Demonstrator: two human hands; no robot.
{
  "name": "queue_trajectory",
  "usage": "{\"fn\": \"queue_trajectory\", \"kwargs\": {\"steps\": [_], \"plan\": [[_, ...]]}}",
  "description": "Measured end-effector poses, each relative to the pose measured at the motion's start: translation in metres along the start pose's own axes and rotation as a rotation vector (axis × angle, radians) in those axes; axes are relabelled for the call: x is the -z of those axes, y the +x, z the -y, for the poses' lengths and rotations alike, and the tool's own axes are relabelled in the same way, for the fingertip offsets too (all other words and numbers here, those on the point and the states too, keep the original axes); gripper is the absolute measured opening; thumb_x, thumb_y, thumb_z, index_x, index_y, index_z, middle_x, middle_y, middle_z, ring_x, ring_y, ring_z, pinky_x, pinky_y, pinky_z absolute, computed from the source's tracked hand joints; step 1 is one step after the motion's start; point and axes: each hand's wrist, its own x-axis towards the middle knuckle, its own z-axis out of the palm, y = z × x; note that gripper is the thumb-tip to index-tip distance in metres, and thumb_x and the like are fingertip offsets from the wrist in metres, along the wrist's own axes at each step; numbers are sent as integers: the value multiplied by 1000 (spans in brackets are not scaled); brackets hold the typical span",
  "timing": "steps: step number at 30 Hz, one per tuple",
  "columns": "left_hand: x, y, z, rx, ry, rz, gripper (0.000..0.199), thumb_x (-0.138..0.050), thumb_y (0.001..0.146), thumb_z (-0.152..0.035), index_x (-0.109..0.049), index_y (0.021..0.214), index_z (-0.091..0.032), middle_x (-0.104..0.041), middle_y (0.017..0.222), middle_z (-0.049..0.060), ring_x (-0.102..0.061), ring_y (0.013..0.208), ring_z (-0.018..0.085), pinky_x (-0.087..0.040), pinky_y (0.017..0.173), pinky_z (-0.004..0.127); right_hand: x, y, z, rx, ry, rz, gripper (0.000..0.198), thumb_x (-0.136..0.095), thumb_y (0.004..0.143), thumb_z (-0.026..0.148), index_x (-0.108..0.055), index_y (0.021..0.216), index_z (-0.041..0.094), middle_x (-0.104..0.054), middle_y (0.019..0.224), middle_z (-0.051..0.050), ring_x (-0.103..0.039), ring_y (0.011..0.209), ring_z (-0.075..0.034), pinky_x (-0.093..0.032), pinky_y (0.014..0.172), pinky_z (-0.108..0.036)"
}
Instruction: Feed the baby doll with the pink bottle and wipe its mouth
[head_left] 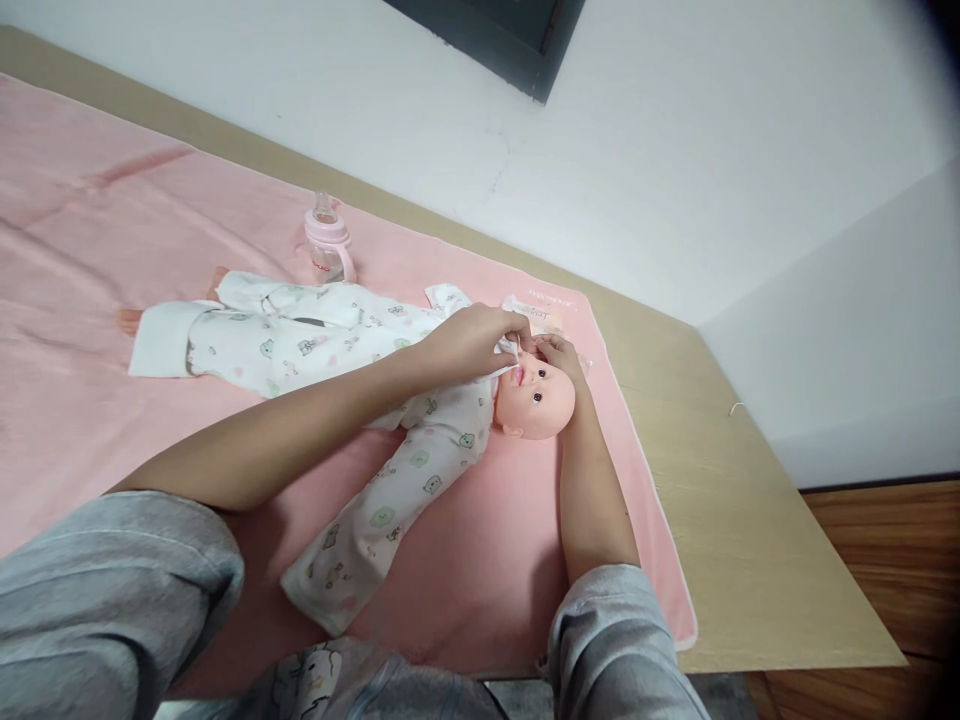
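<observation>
A bald baby doll (551,410) in a white printed sleepsuit (386,515) lies on its back on a pink blanket, its head toward the right. My left hand (484,340) is closed in a pinch on a small white cloth or tissue (507,348), held against the doll's face by the mouth. At the far side of the head, my right hand (559,355) cups the cheek with bent fingers; part of it is hidden behind the head. One sleeve of the sleepsuit stretches toward me across the blanket.
A pink-topped baby bottle (328,240) stands beyond the doll's legs. Behind my hands lies a small printed packet (536,312), partly covered. The pink blanket (150,220) covers much of the wooden table (720,480), which meets a white wall (300,90) at the back.
</observation>
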Motion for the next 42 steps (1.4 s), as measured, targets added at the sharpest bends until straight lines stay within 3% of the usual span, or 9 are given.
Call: {"fn": "queue_trajectory", "kwargs": {"steps": [12,17,26,42], "plan": [[-4,0,-1,-7,-38,-28,24,-60,79,-13,-70,99,-19,-75,103,0,-68,96,20,-46,79,28,-3,-2,0,-40,93,-11,25,-67,79,35,-59,95,18,-74,85,-8,-69,89,-20,-55,87,-34],[-4,-1,-5,-13,-85,-82,20,-59,78,-14,-69,94,-19,-75,100,-2,-68,94,19,-45,77,27,-1,-1,5,-56,36,6,27,-69,76,33,-59,96,17,-75,87,-10,-70,89,-21,-55,85,-34],[-3,-4,-14,-4,-183,-13,17,-60,72,-15,-70,85,-20,-74,93,-3,-67,93,18,-45,77,27,0,-8,9,-33,-3,1,38,-73,71,40,-61,98,16,-76,91,-14,-71,94,-25,-56,85,-35],[-7,-3,-13,12,-178,-51,18,-59,73,-14,-69,86,-20,-74,93,-1,-67,95,20,-47,78,29,-1,-7,10,-49,93,-21,28,-72,71,39,-60,87,19,-75,85,-11,-70,88,-23,-56,83,-36]]}}
